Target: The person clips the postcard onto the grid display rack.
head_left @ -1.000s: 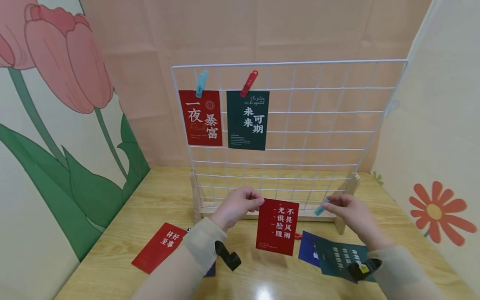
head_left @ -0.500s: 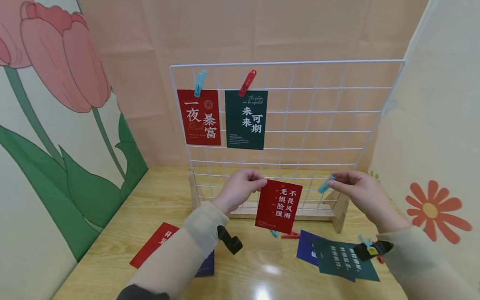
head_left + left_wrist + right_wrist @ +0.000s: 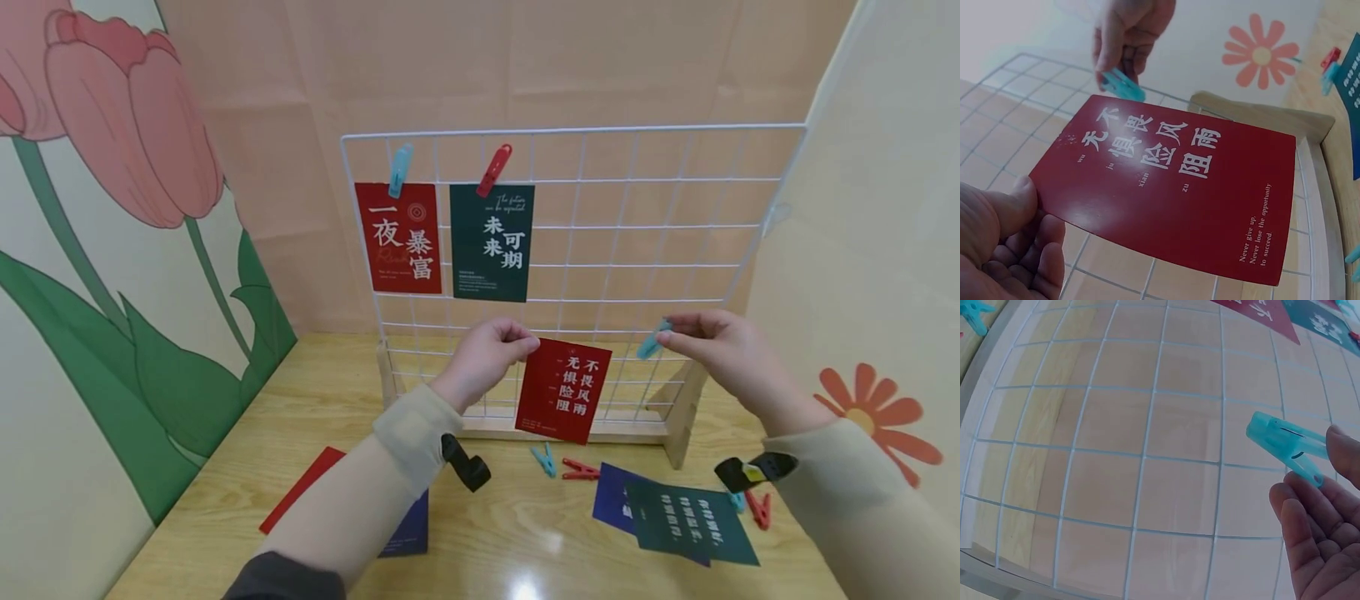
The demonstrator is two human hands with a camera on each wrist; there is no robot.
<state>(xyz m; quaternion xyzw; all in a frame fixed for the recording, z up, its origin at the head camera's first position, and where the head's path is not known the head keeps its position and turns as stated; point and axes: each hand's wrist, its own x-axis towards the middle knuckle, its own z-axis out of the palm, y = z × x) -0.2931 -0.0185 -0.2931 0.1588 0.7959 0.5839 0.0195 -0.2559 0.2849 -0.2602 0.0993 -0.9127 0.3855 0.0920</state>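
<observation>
My left hand [image 3: 487,358] pinches a red card [image 3: 564,392] by its upper left corner, between thumb and fingers. The card hangs slightly tilted in front of the lower part of a white wire grid [image 3: 622,225]. To its right, my right hand [image 3: 727,350] holds a light blue clothespin [image 3: 654,340] by its handle end. In the right wrist view the clothespin [image 3: 1288,445] sits between thumb and fingers, apart from the wires. High on the grid hang another red card [image 3: 401,242], under a blue clothespin [image 3: 401,171], and a dark green card [image 3: 491,250], under a red clothespin [image 3: 495,171].
Loose blue [image 3: 545,460] and red clothespins [image 3: 581,469] lie before the grid's wooden base [image 3: 645,429]. A dark green card [image 3: 690,521] overlaps a blue one [image 3: 611,496] at the right. The left forearm partly covers a red card [image 3: 300,487] and a dark blue card [image 3: 411,529].
Both hands have risen, carrying the red card and the blue clothespin upward in front of the grid. Clothespins on the table have come into sight below the card and beside the right wrist.
</observation>
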